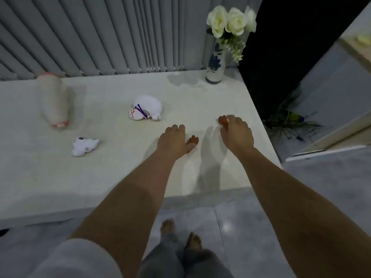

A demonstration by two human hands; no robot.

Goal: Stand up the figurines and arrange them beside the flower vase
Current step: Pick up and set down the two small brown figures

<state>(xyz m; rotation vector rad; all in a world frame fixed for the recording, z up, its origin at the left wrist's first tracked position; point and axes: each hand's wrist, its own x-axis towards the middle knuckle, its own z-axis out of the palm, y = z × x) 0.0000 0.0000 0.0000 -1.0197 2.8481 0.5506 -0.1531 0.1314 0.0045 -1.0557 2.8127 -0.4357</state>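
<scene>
A white vase (214,65) with blue flowers painted on it holds white roses at the table's back right corner. My right hand (237,133) is closed around a small orange figurine (222,120) just above the tabletop, in front of the vase. My left hand (173,140) is palm down on the table, and a second small orange figurine (193,139) is pinched between its thumb and fingers. A round white figurine (147,107) with a purple ribbon lies on its side mid-table. A small white figurine (84,146) lies toppled at the front left. A tall cream figurine (53,101) lies at the far left.
The white table (120,177) runs against grey vertical blinds (100,37). Its right edge drops to a dark gap with a plant (291,121) below. My bare feet (180,235) stand on grey tiles at the table's front edge.
</scene>
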